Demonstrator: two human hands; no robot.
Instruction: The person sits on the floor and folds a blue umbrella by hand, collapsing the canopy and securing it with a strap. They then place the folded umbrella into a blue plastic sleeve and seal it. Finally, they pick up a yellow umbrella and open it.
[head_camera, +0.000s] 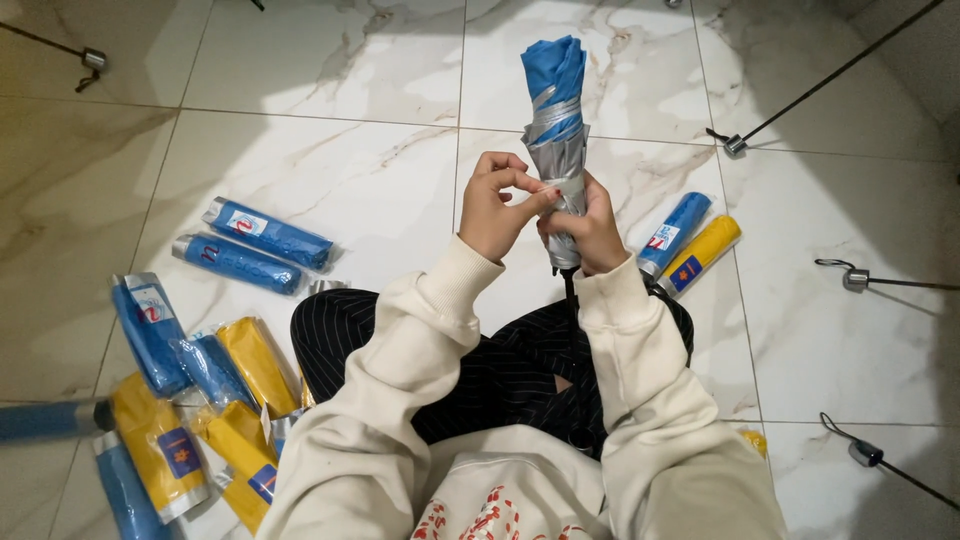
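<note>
Gripping folded blue umbrella (556, 140) upright: right hand (590, 232) clasps canopy, left hand (492, 208) pinches its strap (560, 190).

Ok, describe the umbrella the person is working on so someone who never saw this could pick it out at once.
Start at the marble tile floor, where a seated person in a cream sweatshirt holds one folded umbrella upright over their lap. The right hand grips its lower part while the left hand pinches its strap. Unlike the bagged blue and yellow umbrellas lying around, it is unwrapped, blue with silver lining.
</note>
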